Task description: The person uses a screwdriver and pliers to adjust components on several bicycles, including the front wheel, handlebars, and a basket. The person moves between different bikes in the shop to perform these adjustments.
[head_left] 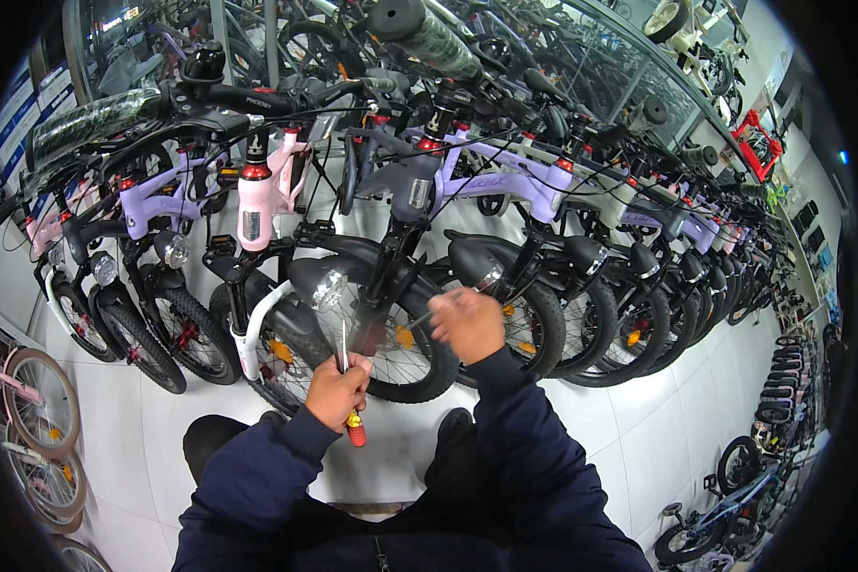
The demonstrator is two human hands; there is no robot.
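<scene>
My left hand is closed round a screwdriver. Its red and yellow handle sticks out below the fist, and the thin metal shaft points up toward a black bicycle headlight with a clear lens. To its right, my right hand is raised in front of a black front wheel, with the fingers curled in. Some blur on those fingertips hides what they hold, if anything. Another black headlight is just above this hand. Between my hands, an orange reflector shows among the spokes.
A long row of bicycles with pink and purple frames stands close ahead, handlebars reaching toward me. A plastic-wrapped grip juts out at upper left. More bicycles flank the white tiled floor, including a blue one at lower right.
</scene>
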